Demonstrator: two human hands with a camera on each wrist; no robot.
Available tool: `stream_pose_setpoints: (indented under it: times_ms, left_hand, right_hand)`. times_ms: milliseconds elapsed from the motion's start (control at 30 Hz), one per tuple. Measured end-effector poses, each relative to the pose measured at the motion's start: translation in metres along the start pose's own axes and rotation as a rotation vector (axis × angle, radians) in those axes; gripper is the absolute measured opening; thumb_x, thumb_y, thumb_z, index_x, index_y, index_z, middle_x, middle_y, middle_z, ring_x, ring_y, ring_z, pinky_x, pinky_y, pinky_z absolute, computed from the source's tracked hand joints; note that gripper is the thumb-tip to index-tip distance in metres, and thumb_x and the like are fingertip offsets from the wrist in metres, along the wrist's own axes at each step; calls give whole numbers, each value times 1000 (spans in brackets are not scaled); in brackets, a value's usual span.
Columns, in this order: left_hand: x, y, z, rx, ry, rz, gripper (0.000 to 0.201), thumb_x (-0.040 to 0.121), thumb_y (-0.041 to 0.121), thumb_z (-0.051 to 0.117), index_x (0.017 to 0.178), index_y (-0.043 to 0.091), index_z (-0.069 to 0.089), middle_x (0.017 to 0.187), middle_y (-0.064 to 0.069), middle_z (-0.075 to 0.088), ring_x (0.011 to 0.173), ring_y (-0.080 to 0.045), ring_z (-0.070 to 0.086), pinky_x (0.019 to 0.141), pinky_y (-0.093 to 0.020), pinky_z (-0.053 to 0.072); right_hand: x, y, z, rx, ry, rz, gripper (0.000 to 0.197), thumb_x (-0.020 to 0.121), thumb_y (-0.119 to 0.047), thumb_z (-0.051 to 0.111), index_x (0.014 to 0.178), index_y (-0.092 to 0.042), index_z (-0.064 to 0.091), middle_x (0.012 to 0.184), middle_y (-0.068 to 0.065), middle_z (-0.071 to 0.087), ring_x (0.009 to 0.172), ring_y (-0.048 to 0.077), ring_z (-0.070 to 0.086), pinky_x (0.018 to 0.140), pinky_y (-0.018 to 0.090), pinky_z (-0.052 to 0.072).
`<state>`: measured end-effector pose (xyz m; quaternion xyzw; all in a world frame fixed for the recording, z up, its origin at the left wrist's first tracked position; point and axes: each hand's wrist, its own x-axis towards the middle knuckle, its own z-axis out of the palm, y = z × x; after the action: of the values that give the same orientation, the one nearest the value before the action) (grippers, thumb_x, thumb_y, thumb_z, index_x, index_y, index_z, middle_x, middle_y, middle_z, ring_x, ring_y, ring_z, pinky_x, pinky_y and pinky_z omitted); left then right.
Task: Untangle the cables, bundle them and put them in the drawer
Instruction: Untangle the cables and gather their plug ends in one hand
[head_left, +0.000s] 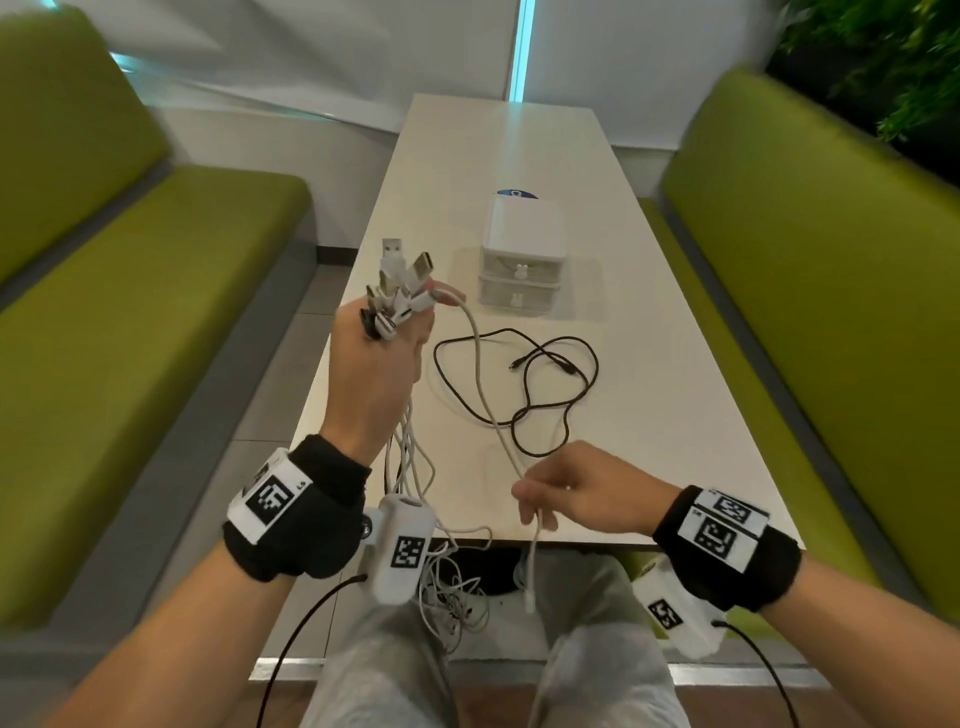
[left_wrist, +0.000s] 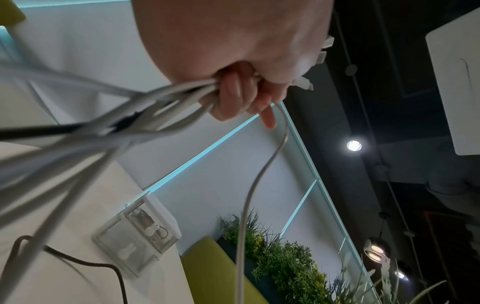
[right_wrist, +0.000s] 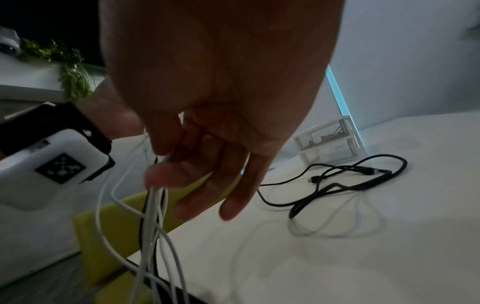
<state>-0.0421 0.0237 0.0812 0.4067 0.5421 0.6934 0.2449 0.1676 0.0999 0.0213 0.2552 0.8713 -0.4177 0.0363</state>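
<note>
Left hand (head_left: 376, 364): raised left of centre in the head view, fist closed round a sheaf of white cables (head_left: 410, 467), plugs (head_left: 397, 283) fanned above.
Right hand (head_left: 569, 491): lower centre, pinching one white cable (head_left: 480, 374) that runs up to the left hand.
Progress: white ends gathered; tails tangled in the lap; nothing tied.
Outstanding: black cable (head_left: 540, 384) loose on table (head_left: 675, 415), centre.
Drawers (head_left: 522, 260): both shut, upper centre; the upper one seemingly already holds something.

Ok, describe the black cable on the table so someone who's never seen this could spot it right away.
Start at the long white table between the green benches, then find the small white two-drawer box on it. Just nearer the person lies a thin black cable in loose loops, both plugs free. It is the only dark cable lying untouched; the white cables are in the hands.
</note>
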Motion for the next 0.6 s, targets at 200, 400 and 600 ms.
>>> stream_pose_setpoints:
  times_ms: [200,400,600]
  left_hand:
    - [-12,8,4,72,-185,22,27,99,13,48,100,-5,68,55,18,51,37,0,32,43,-15,27]
    - [-15,8,5,-50,-244,-62,30,101,14,44,86,8,69,70,-9,65,40,-7,23,39,-21,17]
    - [-10,3,12,-183,-291,-65,30,98,26,48,80,11,67,58,-10,50,37,-6,26,40,-16,20]
  right_hand:
    - [2,20,11,-252,-258,124,33,93,-45,53,91,-20,74,80,-5,73,72,6,64,76,27,52]
    - [3,24,-14,-489,-59,211,25,92,-40,56,100,-23,73,93,-6,71,82,9,61,76,26,49]
    - [16,18,-34,-391,336,215,27,91,-43,56,110,-26,65,94,-8,65,80,9,59,73,26,47]
